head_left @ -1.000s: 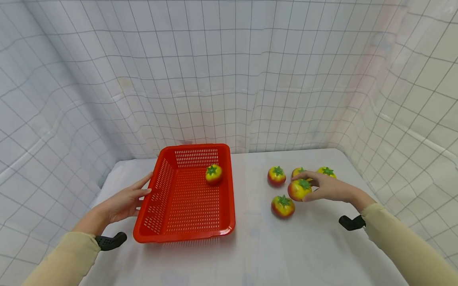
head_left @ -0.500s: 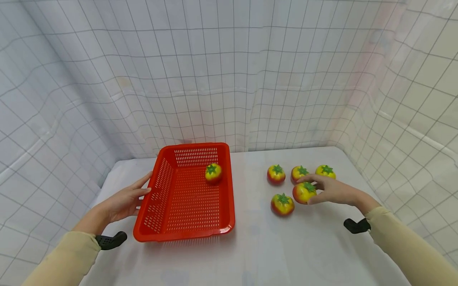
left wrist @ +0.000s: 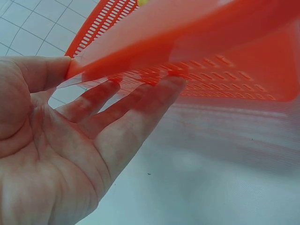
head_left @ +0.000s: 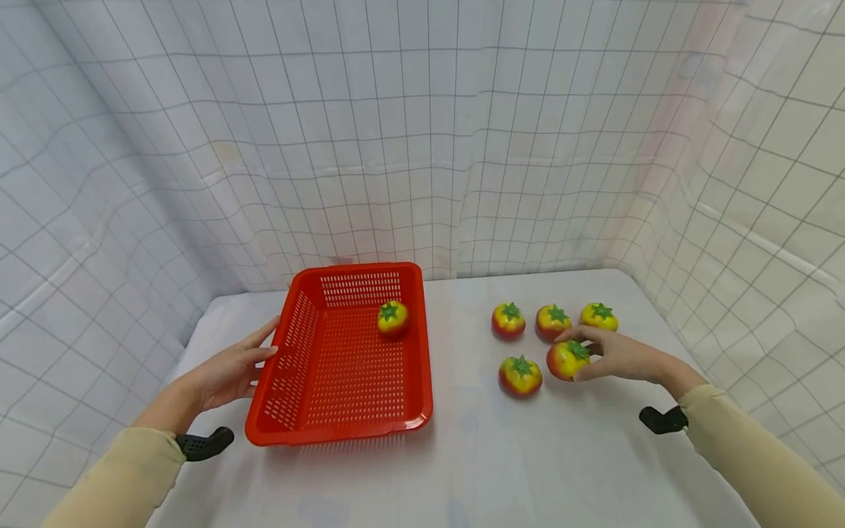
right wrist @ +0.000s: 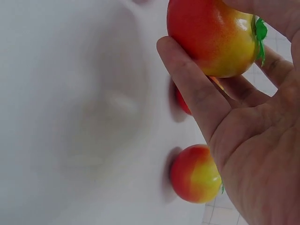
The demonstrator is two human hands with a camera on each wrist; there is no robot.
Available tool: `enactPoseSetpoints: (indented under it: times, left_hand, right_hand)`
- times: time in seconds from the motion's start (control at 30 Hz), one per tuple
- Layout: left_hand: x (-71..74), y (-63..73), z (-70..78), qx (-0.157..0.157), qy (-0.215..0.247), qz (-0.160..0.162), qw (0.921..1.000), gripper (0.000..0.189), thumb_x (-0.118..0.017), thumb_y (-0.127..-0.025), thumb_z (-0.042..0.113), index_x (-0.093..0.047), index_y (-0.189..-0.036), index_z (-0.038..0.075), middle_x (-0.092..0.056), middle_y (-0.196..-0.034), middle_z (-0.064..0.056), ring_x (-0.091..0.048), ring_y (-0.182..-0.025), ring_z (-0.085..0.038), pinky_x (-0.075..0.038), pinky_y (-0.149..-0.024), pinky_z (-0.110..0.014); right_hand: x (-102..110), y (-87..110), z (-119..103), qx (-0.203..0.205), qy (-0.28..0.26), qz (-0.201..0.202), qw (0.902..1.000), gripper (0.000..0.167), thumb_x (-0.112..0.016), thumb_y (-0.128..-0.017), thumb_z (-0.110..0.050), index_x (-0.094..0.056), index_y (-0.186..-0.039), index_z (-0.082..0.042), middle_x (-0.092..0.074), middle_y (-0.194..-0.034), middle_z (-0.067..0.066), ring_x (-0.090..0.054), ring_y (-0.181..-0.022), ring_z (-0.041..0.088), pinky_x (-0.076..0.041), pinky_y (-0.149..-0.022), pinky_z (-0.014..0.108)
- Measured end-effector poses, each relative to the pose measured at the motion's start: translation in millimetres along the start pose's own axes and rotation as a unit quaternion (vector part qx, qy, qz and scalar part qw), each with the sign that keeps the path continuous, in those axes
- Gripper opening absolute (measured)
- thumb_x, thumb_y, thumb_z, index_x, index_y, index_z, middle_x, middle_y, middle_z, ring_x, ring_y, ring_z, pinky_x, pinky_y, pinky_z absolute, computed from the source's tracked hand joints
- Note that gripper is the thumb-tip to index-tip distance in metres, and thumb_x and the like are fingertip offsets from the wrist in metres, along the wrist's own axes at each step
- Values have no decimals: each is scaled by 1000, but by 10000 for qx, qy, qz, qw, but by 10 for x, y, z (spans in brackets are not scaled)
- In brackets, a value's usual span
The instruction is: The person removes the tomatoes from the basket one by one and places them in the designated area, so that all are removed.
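At the left of the red plastic basket, my left hand grips its side rim. The left wrist view has the thumb at the rim's edge and the other fingers reaching under it against the slotted outer wall. On the right, my right hand holds a glossy red-and-yellow tomato with a green star-shaped top. The right wrist view shows this tomato between thumb and fingers, close over the white table. One more tomato lies inside the basket, near its far right corner.
Several tomatoes stand around the right hand: one to its left, and a back row of a left tomato, a middle tomato and a right tomato. Grid-patterned white curtains enclose the table at the back and sides.
My right hand has moved right and slightly nearer with its tomato, uncovering the middle tomato of the back row. The left hand and the basket have stayed put.
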State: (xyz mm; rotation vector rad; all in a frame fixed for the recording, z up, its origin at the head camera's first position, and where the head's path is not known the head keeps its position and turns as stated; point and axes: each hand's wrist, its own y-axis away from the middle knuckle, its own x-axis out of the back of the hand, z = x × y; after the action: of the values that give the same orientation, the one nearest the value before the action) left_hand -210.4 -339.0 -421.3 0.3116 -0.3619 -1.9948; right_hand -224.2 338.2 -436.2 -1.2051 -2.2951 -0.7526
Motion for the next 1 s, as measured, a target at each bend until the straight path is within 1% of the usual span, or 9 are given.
enactPoseSetpoints:
  times: [0.1,0.17,0.3,0.53,0.73,1.0]
  left_hand:
    - [-3,-1,11,8,-2,30,10000,71,-41,-112,28,7,-164,35,-27,-158,-24,-60,-120,-34,-54,-94,-55]
    - [-7,-1,16,7,3,32,10000,71,-41,-112,28,7,-164,35,-25,-160,-24,-59,-121,-35,-54,-95,-56]
    - [-14,1,21,5,18,30,10000,71,-41,-112,28,7,-164,36,-22,-161,-25,-59,-122,-35,-53,-95,-56]
    - [-13,-2,18,17,39,42,10000,70,-41,-112,28,7,-164,36,-22,-162,-24,-60,-121,-34,-53,-95,-56]
    - [-14,-4,15,17,45,48,10000,70,-41,-112,28,6,-164,35,-23,-161,-24,-60,-121,-34,-53,-95,-56]
    - [-1,-7,0,0,29,-11,10000,71,-41,-112,27,8,-164,36,-27,-157,-24,-61,-118,-33,-55,-93,-54]
  right_hand:
    - [-2,8,28,-59,160,33,9998,55,-81,-86,-34,-58,-136,-32,-49,-145,2,-42,-134,37,-40,-106,61]
    - [-4,17,48,-90,223,26,9997,55,-81,-86,-34,-58,-135,-30,-49,-144,3,-42,-132,36,-40,-105,61]
    - [-16,30,90,-99,330,-21,9994,57,-81,-86,-34,-57,-137,-27,-49,-145,7,-42,-132,37,-40,-105,64]
    - [-61,20,169,-324,257,-50,9991,58,-82,-84,-36,-58,-137,-31,-49,-144,7,-42,-131,35,-38,-107,66]
    - [-74,12,218,-300,160,-90,9994,57,-81,-85,-34,-58,-136,-30,-49,-143,6,-42,-132,36,-39,-107,64]
    - [-78,19,227,-269,151,-155,9994,56,-80,-86,-33,-58,-137,-29,-48,-145,6,-42,-133,40,-38,-106,65]
